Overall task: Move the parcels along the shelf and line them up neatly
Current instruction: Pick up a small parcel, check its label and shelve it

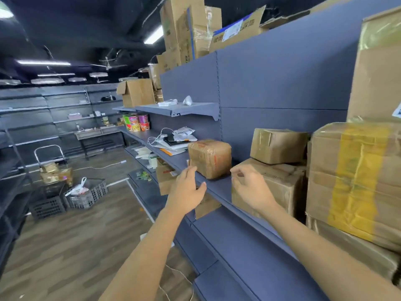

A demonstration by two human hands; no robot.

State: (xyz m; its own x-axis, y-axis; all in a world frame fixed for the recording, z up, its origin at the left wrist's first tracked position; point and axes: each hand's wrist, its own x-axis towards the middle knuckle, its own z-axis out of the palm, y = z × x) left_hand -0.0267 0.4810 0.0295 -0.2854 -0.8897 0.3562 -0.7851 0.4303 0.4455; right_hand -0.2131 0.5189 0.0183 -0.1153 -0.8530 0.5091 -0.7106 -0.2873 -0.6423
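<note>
A small taped brown parcel stands alone on the blue-grey shelf. My left hand hovers open just in front of its lower left corner, fingers spread, not touching it. My right hand is open with curled fingers, in front of the top left corner of a larger brown box. A smaller box sits on top of that one. Further right stands a big box with yellow tape, under a tall box.
Papers, a cable and a white bag lie on the shelf left of the small parcel, with noodle cups beyond. Cartons are stacked on the shelf top. Crates and a basket stand on the wooden floor at left.
</note>
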